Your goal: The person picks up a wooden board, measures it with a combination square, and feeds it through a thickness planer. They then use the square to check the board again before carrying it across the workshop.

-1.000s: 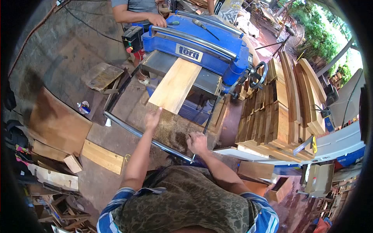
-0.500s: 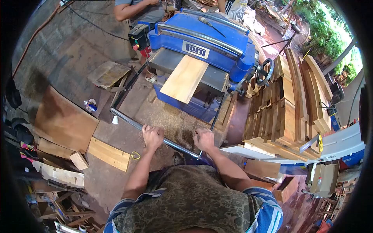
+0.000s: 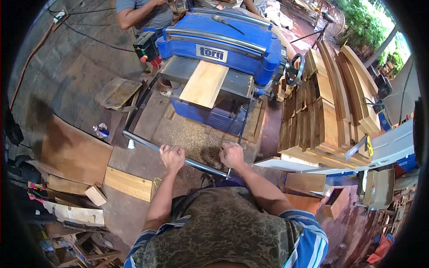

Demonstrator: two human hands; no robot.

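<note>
My left hand (image 3: 172, 157) is closed, covering part of the silver roller bar (image 3: 142, 141) in front of me; whether it grips the bar is hidden. Also closed, my right hand (image 3: 232, 155) is by the frame's thin right side rail (image 3: 244, 123), with the fingers' undersides out of sight. Beyond both hands a pale wooden board (image 3: 203, 85) sticks out of a blue thickness planer (image 3: 214, 35) marked "torq", lying on its dark metal bed (image 3: 239, 82). Neither hand touches the board.
Curved timber pieces (image 3: 328, 111) are stacked to the right of the planer. Another person (image 3: 147, 15) stands behind it at the left. Wood shavings (image 3: 190, 134) cover the floor under the frame. Flat panels (image 3: 73, 149) and a board (image 3: 128, 183) lie at left.
My view has shifted, so the planer sits further left and higher. Both hands stay closed near the roller frame. The board's visible part looks slightly shorter.
</note>
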